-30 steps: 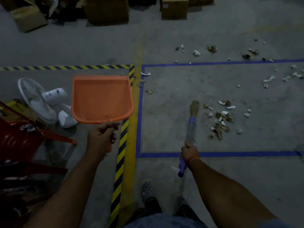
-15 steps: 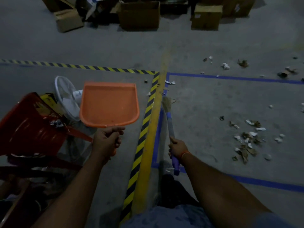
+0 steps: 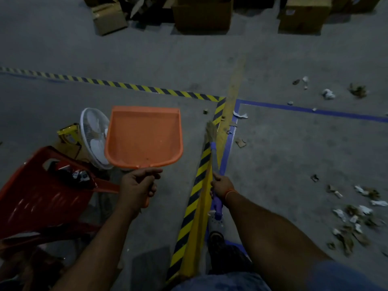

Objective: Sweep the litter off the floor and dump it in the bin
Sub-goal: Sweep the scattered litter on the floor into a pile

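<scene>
Left hand (image 3: 138, 185) grips the handle of an orange dustpan (image 3: 143, 136), fingers curled around it; the pan is held above the floor, tray facing up, with only a few specks visible inside. Right hand (image 3: 221, 184) grips the purple handle of a broom (image 3: 214, 152), whose bristle head lies near the corner where the yellow-black hazard tape (image 3: 197, 181) meets the blue floor tape (image 3: 310, 110). Litter (image 3: 354, 219), paper scraps and brown debris, lies on the concrete floor (image 3: 283, 164) well to the right of the broom, with further pieces scattered beyond the blue line. A red plastic crate (image 3: 35, 198) and a white fan (image 3: 92, 133) sit to the left, beside the dustpan. Cardboard boxes (image 3: 201, 15) stand along the far edge.
</scene>
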A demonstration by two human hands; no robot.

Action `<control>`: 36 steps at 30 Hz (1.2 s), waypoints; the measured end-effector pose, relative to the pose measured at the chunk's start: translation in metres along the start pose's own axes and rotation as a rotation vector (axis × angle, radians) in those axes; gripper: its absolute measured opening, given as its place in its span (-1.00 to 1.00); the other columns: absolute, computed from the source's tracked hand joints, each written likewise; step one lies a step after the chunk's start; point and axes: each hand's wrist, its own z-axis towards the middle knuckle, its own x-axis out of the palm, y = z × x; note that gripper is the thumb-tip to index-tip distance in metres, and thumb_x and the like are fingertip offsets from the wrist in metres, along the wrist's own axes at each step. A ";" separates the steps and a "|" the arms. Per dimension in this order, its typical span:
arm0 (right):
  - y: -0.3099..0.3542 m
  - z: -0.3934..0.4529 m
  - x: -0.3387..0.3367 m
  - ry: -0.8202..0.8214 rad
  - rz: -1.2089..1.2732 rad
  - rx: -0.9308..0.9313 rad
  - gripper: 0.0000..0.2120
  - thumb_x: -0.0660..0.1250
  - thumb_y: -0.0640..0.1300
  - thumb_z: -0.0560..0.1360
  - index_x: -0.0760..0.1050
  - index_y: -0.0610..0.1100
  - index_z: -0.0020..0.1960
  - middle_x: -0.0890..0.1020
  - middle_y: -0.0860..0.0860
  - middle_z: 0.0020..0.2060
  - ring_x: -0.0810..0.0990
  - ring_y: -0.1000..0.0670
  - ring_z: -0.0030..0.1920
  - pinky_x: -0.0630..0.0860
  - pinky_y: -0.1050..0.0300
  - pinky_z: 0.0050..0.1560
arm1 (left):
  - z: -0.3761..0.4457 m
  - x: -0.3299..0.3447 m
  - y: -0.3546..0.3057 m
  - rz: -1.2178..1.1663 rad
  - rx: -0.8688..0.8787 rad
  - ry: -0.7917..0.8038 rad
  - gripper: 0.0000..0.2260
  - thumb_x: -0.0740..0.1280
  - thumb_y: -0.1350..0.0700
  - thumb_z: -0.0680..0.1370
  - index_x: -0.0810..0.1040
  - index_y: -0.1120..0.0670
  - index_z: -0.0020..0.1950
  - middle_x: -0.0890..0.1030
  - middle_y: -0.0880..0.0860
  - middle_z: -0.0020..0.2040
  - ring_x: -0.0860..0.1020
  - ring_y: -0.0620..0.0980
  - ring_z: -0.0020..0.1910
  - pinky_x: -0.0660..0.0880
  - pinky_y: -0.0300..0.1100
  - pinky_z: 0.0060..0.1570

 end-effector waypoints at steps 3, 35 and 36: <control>0.023 0.032 -0.002 0.018 -0.056 0.016 -0.51 0.21 -0.23 0.50 0.40 -0.06 0.42 0.56 -0.18 -0.30 0.54 -0.16 -0.33 0.58 -0.12 -0.29 | 0.025 0.011 -0.009 -0.004 0.003 -0.001 -0.70 0.19 0.46 0.58 0.68 0.21 0.00 0.62 0.14 -0.19 0.46 -0.04 -0.44 0.35 -0.27 -0.50; 0.069 0.103 -0.075 -0.340 0.006 0.014 -0.51 0.20 -0.16 0.52 0.38 0.13 0.42 0.68 -0.19 -0.06 0.61 -0.10 -0.32 0.62 0.02 -0.24 | 0.199 0.054 -0.068 0.001 0.015 0.237 -0.79 0.27 0.28 0.49 0.68 0.17 0.01 0.60 0.21 -0.12 0.45 -0.05 -0.44 0.32 -0.29 -0.51; 0.078 0.115 -0.058 -0.289 -0.026 0.003 -0.51 0.19 -0.16 0.52 0.36 0.18 0.41 0.68 -0.19 -0.09 0.59 -0.09 -0.31 0.63 -0.04 -0.21 | 0.209 0.048 -0.070 0.001 0.013 0.234 -0.77 0.26 0.25 0.46 0.69 0.16 0.01 0.61 0.21 -0.12 0.45 -0.04 -0.44 0.32 -0.29 -0.51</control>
